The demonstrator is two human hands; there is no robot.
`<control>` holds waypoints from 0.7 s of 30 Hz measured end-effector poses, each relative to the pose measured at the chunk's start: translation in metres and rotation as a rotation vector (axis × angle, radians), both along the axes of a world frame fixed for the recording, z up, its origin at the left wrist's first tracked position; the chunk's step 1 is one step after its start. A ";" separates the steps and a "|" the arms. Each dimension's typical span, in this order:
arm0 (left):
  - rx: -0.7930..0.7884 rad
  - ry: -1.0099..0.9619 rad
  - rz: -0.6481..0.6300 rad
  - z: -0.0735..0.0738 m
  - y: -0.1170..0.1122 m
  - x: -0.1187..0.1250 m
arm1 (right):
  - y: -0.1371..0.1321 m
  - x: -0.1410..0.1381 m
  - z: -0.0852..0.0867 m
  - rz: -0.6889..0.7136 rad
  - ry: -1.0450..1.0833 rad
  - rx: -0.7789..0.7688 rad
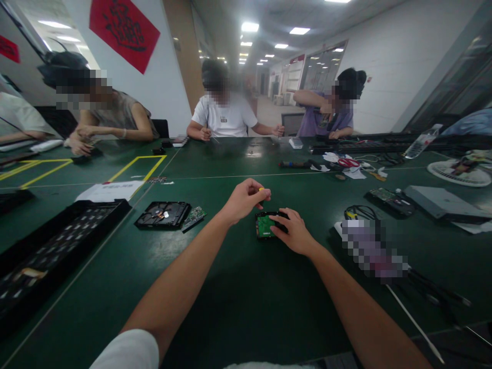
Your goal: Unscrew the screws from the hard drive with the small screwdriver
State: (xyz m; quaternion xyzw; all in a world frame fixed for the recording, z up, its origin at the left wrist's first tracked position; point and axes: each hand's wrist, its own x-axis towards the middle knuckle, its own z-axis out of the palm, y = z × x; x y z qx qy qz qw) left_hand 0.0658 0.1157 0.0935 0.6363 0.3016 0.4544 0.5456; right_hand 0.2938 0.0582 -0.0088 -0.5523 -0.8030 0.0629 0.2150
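A hard drive (264, 225) with its green circuit board facing up lies on the green table in front of me. My right hand (294, 230) holds it from the right, thumb and fingertips spread over the board and far edge. Above the drive's far left part, my left hand (248, 200) is closed in a pinch around a small screwdriver (261, 190) with a yellow top. Its dark lower part points down towards the drive; whether the tip touches is hard to see. Left of my left forearm lie another hard drive (163, 214) and a loose circuit board (195, 217).
A long black tray (65, 246) stands at the left. To the right are a pixelated object (371, 251) with cables, a hard drive (390, 201) and a grey metal box (448, 202). Tools and scraps lie farther back. Several people sit across the table.
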 end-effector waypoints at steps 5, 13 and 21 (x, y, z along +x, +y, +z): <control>0.008 0.002 -0.009 0.000 0.001 0.000 | -0.001 0.000 0.001 -0.002 -0.001 -0.009; 0.025 0.010 -0.024 0.000 0.001 0.000 | -0.001 -0.002 0.003 -0.004 -0.007 0.006; 0.076 0.020 -0.054 0.001 0.001 0.000 | -0.001 -0.001 0.001 -0.005 -0.012 0.020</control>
